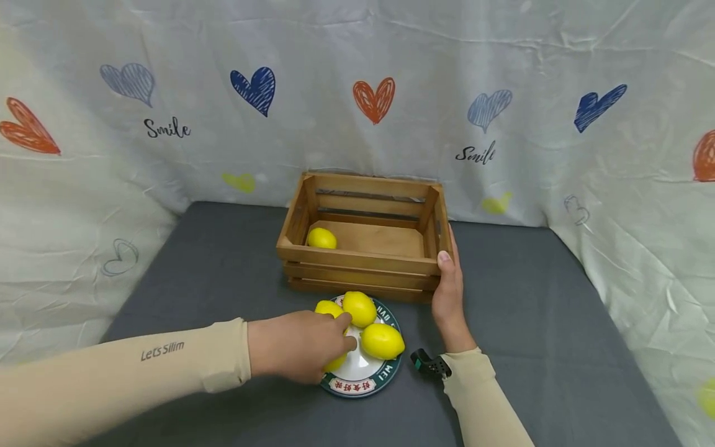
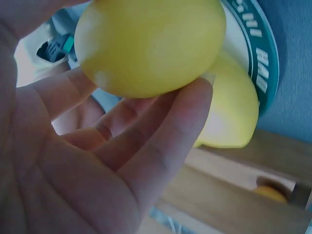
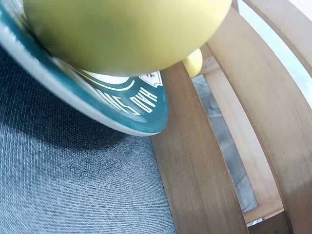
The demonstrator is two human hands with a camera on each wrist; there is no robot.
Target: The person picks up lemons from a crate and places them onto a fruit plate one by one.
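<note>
My left hand (image 1: 301, 344) reaches over a green-rimmed plate (image 1: 374, 380). Thumb and fingers curve round a lemon (image 2: 151, 46), mostly covered by the hand in the head view. Beside it on the plate sit a lemon (image 1: 382, 341), another at the back (image 1: 359, 308) and a third lemon (image 1: 328, 308) by the knuckles. Behind the plate stands a slatted wooden crate (image 1: 357, 257) with one lemon (image 1: 322, 238) inside at the left. At the crate's right end, my right hand (image 1: 449, 298) holds the front corner, thumb at the rim, fingers along the outer side.
A dark grey cloth (image 1: 536, 323) covers the table. The plate lies close against the crate's front (image 3: 190, 161). A pale curtain (image 1: 318, 37) printed with hearts hangs behind and at both sides. A black band (image 1: 430, 364) is on the right wrist.
</note>
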